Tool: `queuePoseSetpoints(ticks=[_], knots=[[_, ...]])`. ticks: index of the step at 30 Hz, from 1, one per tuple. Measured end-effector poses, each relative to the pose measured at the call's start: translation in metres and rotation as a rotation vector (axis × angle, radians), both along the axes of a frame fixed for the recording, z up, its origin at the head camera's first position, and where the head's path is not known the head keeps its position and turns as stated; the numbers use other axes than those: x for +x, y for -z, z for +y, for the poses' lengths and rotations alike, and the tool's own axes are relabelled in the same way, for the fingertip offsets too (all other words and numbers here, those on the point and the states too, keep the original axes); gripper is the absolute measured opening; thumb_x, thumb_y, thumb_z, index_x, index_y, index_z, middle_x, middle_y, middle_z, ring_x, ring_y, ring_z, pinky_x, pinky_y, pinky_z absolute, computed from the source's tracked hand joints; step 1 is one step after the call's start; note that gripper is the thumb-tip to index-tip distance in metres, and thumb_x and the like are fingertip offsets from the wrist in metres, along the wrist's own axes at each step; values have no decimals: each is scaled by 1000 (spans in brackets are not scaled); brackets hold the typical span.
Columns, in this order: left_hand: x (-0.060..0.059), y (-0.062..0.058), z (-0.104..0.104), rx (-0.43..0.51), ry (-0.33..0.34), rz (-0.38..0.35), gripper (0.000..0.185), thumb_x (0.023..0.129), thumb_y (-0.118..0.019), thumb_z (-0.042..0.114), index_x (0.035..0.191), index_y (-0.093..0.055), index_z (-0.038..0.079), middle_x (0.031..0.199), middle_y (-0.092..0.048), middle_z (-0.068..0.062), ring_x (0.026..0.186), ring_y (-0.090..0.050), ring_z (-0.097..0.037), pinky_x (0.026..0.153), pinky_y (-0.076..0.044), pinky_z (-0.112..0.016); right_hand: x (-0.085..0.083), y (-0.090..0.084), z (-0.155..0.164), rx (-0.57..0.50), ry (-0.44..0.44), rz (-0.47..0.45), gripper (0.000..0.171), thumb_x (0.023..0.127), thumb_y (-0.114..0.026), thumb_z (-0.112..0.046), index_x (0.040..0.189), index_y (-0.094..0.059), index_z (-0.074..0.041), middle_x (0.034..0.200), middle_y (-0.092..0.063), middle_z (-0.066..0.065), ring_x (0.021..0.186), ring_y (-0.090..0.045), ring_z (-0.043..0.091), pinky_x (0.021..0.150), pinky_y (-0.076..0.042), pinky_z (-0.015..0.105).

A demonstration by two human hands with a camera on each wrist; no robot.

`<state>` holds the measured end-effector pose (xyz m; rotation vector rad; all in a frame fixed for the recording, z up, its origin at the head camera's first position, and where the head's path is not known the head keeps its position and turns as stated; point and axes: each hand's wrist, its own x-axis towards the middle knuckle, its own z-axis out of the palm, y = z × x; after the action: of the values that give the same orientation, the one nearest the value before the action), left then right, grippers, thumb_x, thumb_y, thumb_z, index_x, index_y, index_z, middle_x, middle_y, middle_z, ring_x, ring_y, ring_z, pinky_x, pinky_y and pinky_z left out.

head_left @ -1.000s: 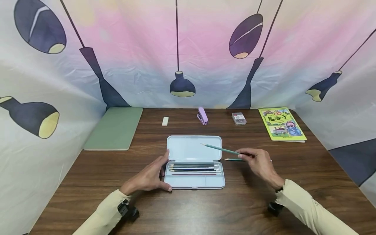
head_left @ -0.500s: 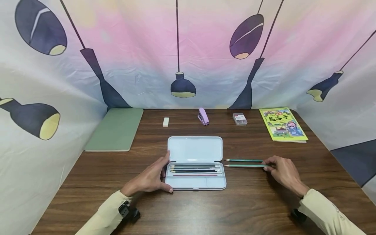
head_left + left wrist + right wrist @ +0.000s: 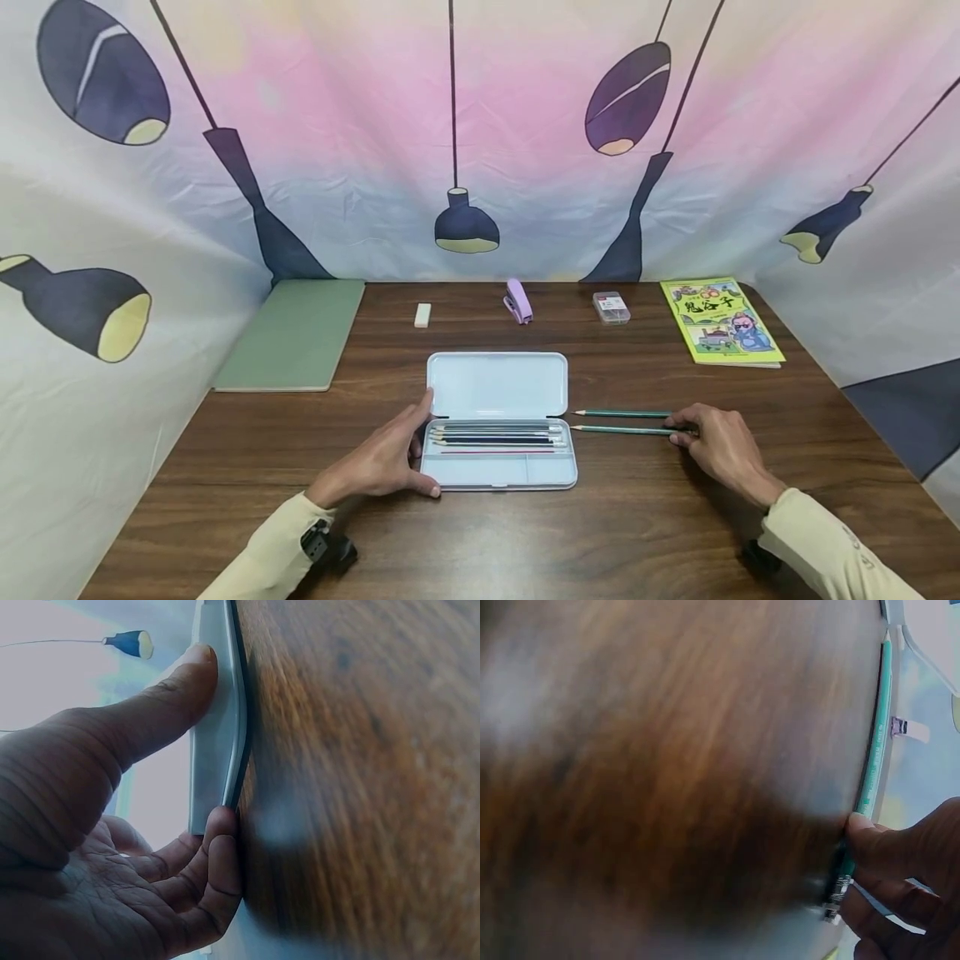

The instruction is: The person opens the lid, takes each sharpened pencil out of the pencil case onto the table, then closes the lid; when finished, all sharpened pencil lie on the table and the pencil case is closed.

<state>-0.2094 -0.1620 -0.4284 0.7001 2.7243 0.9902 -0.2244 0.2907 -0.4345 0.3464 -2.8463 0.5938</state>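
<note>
left hand (image 3: 378,462): fingers hold open pencil case (image 3: 498,421) so it can't slide | right hand (image 3: 716,446): fingers pinch end of near green pencil (image 3: 621,430), flat on bench at case's 3 o'clock, beside second green pencil (image 3: 622,413)

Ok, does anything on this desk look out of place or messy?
Nothing is spilled or damaged. The only things outside the open pencil case are two green pencils lying side by side on the table to its right; the right hand touches the nearer one, and the left hand holds the case's left edge.
</note>
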Motion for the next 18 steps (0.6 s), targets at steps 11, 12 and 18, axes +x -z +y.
queuePoseSetpoints(ticks=[11, 12, 18], knots=[[1, -1, 1, 7, 13, 7, 126, 55, -86, 34, 146, -5, 4, 112, -44, -6, 78, -46, -11, 65, -41, -24, -4, -10, -70, -108, -375, 197, 27, 76, -70, -2, 103, -66, -5, 97, -66, 4, 83, -60, 13, 71, -46, 36], [2, -1, 1, 9, 14, 8, 125, 55, -86, 35, 146, -5, 4, 112, -44, -6, 78, -46, -11, 65, -41, -24, -2, -10, -80, -99, -427, 188, 28, 78, -69, -3, 105, -65, -6, 100, -65, 3, 87, -59, 12, 74, -45, 36], [3, 0, 0, 14, 9, 0, 125, 56, -86, 35, 146, -4, 5, 111, -44, -5, 79, -46, -12, 65, -40, -24, 8, -3, -127, 83, -603, 166, 32, 83, -66, -20, 113, -63, -7, 109, -62, 3, 101, -55, 16, 85, -41, 40]])
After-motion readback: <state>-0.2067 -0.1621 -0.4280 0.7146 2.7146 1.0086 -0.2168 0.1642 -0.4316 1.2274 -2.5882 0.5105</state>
